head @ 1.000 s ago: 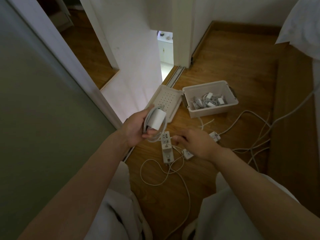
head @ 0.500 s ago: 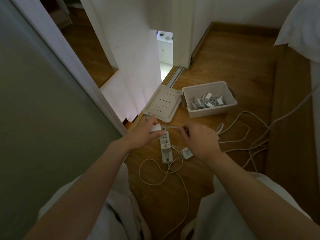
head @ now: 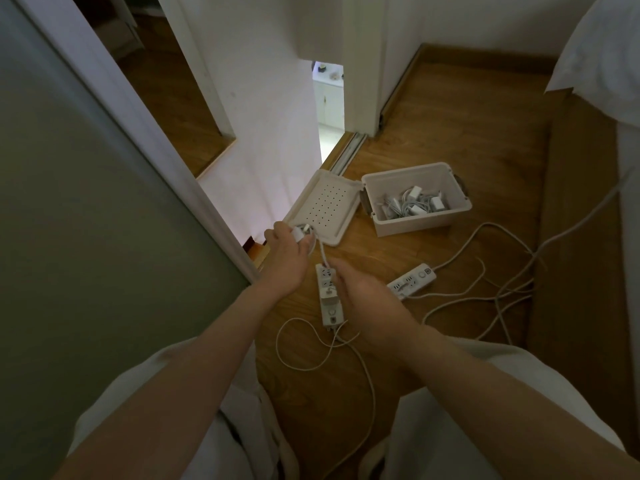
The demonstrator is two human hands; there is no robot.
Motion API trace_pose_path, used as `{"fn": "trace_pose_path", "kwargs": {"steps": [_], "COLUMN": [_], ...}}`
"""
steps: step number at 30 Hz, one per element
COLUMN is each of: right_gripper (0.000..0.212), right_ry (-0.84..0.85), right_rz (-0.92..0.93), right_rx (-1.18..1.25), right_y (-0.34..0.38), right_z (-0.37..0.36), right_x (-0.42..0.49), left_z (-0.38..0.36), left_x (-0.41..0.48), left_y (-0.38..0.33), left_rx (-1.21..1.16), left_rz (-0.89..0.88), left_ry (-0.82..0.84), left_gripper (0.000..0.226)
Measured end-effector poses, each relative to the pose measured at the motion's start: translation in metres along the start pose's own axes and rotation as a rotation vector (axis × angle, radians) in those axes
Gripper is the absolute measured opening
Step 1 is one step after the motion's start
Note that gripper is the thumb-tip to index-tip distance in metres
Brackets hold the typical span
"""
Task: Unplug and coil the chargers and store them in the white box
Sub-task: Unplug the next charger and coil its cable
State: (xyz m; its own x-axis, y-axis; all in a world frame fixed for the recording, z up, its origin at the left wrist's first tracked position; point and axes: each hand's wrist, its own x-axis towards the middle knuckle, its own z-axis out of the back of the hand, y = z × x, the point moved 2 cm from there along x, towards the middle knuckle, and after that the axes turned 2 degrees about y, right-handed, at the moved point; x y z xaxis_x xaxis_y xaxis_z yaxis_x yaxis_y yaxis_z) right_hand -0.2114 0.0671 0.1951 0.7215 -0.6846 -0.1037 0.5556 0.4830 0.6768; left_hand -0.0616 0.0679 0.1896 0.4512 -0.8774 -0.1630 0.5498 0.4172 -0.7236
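Note:
My left hand (head: 285, 258) grips a white charger (head: 300, 233) with its cable looped round it, just in front of the box's lid (head: 323, 206). From the charger a short stretch of cable (head: 323, 256) runs down to my right hand (head: 363, 299), which pinches it above a white power strip (head: 329, 296). Another charger (head: 330, 292) is plugged into that strip. The open white box (head: 420, 221) stands beyond on the wooden floor and holds several coiled chargers (head: 414, 202).
A second power strip (head: 412, 280) lies right of my right hand, with loose white cables (head: 498, 289) tangled toward the wooden bed frame (head: 581, 237). A thin cable (head: 304, 344) loops on the floor near my knees. A white door frame (head: 166, 161) stands at left.
My left hand has turned over and moved forward toward the lid with the charger. My right hand has lifted from the floor and now pulls the cable's end taut.

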Motion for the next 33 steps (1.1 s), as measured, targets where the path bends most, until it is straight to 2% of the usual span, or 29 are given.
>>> {"fn": "trace_pose_path", "kwargs": {"steps": [4,7,11,13,15,17,19,21,24,26,28,30,33], "right_gripper": [0.055,0.051,0.051,0.046,0.043,0.040,0.034,0.027,0.017,0.013,0.020,0.025,0.029], "right_ry": [0.191,0.284,0.235,0.183,0.142,0.116,0.095,0.061,0.024,0.019,0.036,0.050,0.002], "right_rz": [0.091,0.143,0.074,0.028,0.015,0.020,0.007,-0.015,-0.027,-0.016,-0.036,-0.065,-0.120], "right_rx": [-0.140,-0.183,-0.178,-0.165,-0.195,-0.243,-0.275,-0.302,-0.342,-0.375,-0.396,-0.415,-0.451], "right_y": [0.007,0.005,-0.011,-0.019,-0.024,-0.028,-0.033,-0.039,-0.043,-0.045,-0.045,-0.045,-0.047], "right_z": [-0.022,-0.027,-0.018,-0.009,-0.003,-0.002,-0.003,-0.004,0.000,0.004,0.009,0.011,0.019], "right_x": [-0.005,-0.005,0.001,0.005,0.009,0.012,0.015,0.018,0.019,0.020,0.019,0.020,0.019], "left_z": [-0.004,-0.002,0.006,0.008,0.007,0.007,0.009,0.013,0.018,0.018,0.014,0.012,0.012], "left_x": [0.001,-0.006,-0.011,-0.009,-0.009,-0.009,-0.007,-0.005,-0.006,-0.009,-0.012,-0.013,-0.008], "left_y": [-0.009,-0.021,-0.026,-0.023,-0.022,-0.024,-0.023,-0.020,-0.018,-0.018,-0.017,-0.015,-0.004], "left_rx": [-0.458,-0.914,-1.403,-1.521,-1.531,-1.450,-1.265,-1.021,-0.581,-0.264,-0.070,0.027,0.294], "left_rz": [0.309,0.355,0.423,0.462,0.475,0.456,0.366,0.280,0.251,0.164,0.050,-0.009,-0.093], "left_ry": [0.042,0.113,0.229,0.264,0.274,0.301,0.325,0.343,0.340,0.349,0.376,0.384,0.368], "left_gripper": [0.039,0.035,0.029,0.028,0.030,0.033,0.043,0.048,0.044,0.037,0.034,0.031,0.030]}}
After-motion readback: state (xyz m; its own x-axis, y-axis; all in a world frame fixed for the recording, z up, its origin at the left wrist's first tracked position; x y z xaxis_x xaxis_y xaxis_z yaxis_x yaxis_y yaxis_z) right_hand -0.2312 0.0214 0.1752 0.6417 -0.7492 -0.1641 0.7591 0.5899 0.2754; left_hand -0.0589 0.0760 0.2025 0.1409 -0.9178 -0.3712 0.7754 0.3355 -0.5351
